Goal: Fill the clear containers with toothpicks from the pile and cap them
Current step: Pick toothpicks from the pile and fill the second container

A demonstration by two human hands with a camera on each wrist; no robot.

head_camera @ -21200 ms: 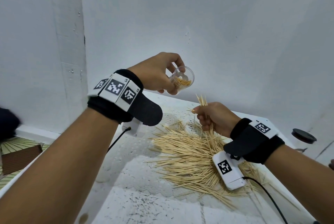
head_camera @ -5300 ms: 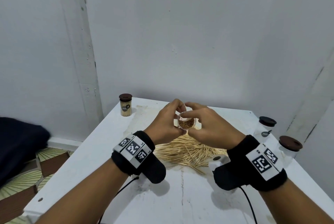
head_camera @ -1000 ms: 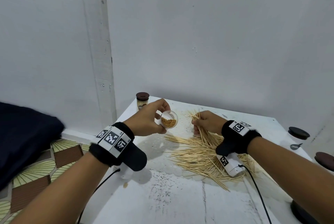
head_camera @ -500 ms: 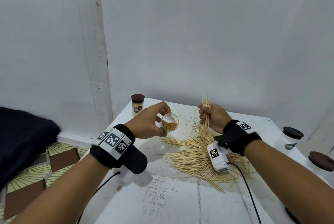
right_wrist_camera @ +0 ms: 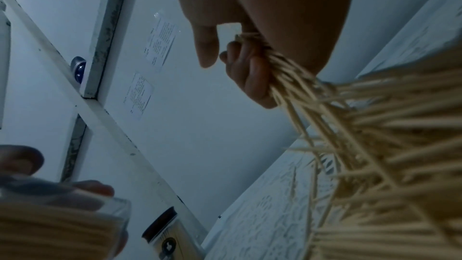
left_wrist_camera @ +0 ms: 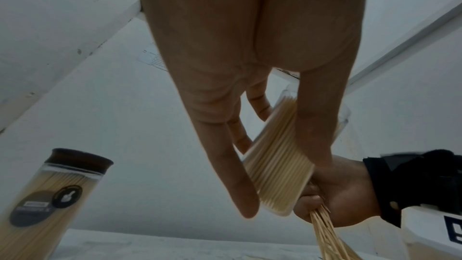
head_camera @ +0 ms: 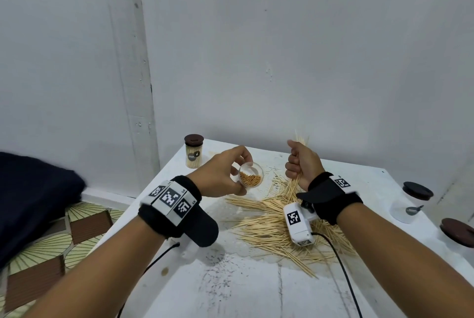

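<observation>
The left hand [head_camera: 220,176] grips an uncapped container [head_camera: 250,177], partly filled with toothpicks and tipped mouth-right, above the surface [head_camera: 256,292] left of the pile [head_camera: 277,230]. The right hand [head_camera: 302,163] is fisted round a bundle [head_camera: 295,181] whose lower ends trail into the pile, a clear gap between the hands. A capped jar [head_camera: 193,150] stands at the far left corner, two more [head_camera: 410,204] near the right edge.
</observation>
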